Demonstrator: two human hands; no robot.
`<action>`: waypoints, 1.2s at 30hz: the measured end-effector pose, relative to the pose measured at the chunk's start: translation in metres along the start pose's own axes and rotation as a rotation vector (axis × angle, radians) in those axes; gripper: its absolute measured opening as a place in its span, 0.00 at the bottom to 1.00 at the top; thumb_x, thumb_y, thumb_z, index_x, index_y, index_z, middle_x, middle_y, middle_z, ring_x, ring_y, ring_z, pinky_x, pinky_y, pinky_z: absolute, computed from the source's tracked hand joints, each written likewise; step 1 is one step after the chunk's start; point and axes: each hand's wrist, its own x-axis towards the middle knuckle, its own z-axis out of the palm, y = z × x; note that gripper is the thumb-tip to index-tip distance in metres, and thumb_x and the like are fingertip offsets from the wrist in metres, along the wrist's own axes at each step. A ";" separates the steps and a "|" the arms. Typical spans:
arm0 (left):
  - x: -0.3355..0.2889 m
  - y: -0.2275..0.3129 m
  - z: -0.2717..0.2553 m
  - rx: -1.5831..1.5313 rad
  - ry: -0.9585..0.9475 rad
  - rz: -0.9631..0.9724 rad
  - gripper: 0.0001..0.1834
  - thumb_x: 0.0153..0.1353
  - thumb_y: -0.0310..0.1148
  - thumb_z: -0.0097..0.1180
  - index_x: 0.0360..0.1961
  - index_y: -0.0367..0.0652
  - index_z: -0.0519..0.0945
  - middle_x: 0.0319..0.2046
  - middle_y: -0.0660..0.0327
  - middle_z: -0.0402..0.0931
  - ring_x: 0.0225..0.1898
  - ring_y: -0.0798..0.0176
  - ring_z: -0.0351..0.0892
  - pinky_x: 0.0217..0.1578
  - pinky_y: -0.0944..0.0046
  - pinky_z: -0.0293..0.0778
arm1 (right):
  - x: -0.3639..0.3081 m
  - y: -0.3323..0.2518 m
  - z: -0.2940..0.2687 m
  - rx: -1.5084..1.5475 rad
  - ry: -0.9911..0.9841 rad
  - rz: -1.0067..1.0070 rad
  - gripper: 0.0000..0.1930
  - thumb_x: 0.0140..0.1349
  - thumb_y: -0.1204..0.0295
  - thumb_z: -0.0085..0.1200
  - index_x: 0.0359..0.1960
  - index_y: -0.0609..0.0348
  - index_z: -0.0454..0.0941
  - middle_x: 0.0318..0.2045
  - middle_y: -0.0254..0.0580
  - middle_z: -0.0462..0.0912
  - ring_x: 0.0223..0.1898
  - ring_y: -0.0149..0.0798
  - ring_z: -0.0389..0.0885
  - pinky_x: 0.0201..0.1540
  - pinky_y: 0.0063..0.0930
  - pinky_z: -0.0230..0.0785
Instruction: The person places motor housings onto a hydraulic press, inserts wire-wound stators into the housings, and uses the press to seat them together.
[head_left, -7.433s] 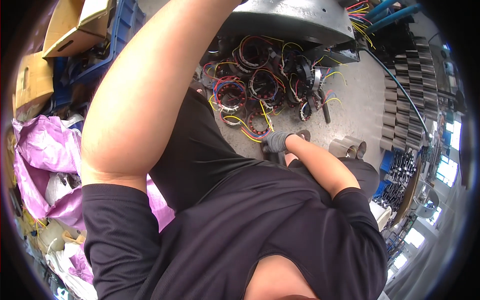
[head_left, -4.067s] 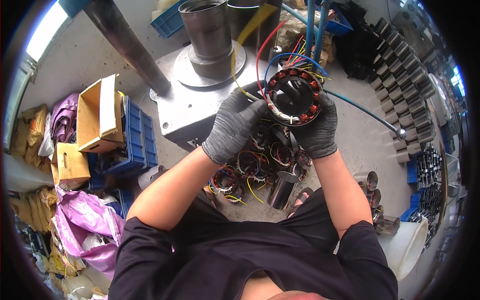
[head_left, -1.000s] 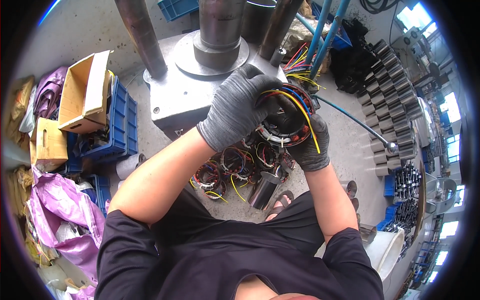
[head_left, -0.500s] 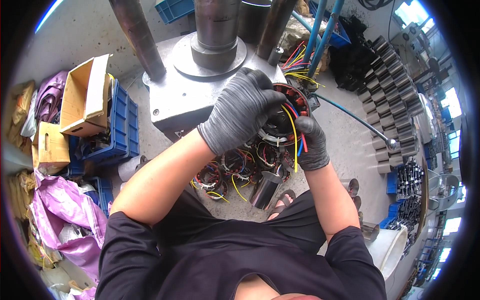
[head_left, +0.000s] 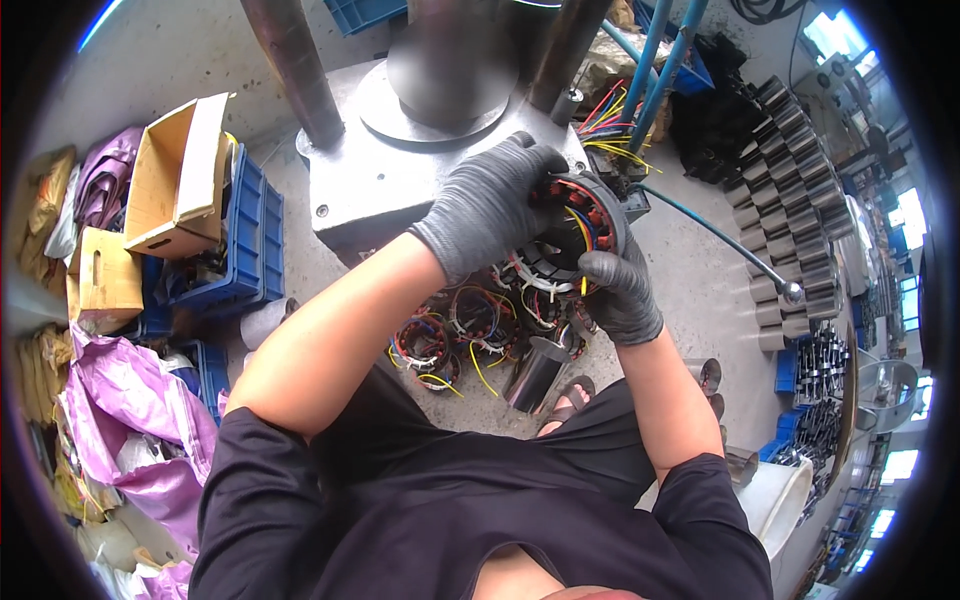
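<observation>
Over the front right of the press table, both gloved hands hold a motor stator, a dark ring with red insulation inside. My left hand is closed on its upper left side. My right hand grips its lower right rim, thumb toward the opening. Yellow, blue and red lead wires lie within the ring opening. The stator is tilted, so part of its inside shows. My left fingertips are partly hidden behind the ring.
Behind the hands stands the press ram, blurred, between steel columns. More stators and a metal cylinder are on the floor below. Blue crates stand left; stacked metal cylinders and a ball-ended lever are right.
The stator has been tilted, showing more of its outer rim. The wires that hung over its edge beside my right hand now sit inside the ring. The press ram has become blurred.
</observation>
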 end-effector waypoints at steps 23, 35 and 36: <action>-0.021 0.008 -0.040 -0.503 0.134 -0.162 0.22 0.69 0.33 0.62 0.62 0.41 0.78 0.49 0.61 0.82 0.49 0.70 0.78 0.56 0.66 0.73 | 0.017 -0.007 -0.026 0.385 0.163 0.071 0.54 0.60 0.25 0.47 0.73 0.62 0.63 0.64 0.58 0.76 0.64 0.56 0.77 0.67 0.55 0.72; -0.016 0.009 -0.029 -0.782 -0.123 -0.362 0.26 0.66 0.41 0.66 0.58 0.35 0.80 0.49 0.53 0.84 0.50 0.64 0.82 0.54 0.63 0.78 | 0.015 -0.006 -0.025 0.310 0.170 0.049 0.54 0.60 0.25 0.46 0.72 0.63 0.65 0.64 0.57 0.76 0.63 0.52 0.79 0.67 0.49 0.73; -0.014 0.006 -0.029 -0.805 -0.143 -0.347 0.26 0.66 0.41 0.67 0.58 0.34 0.80 0.49 0.53 0.84 0.50 0.64 0.82 0.53 0.63 0.79 | 0.015 -0.006 -0.026 0.304 0.169 0.045 0.54 0.60 0.25 0.46 0.71 0.63 0.66 0.64 0.57 0.77 0.63 0.52 0.79 0.67 0.48 0.73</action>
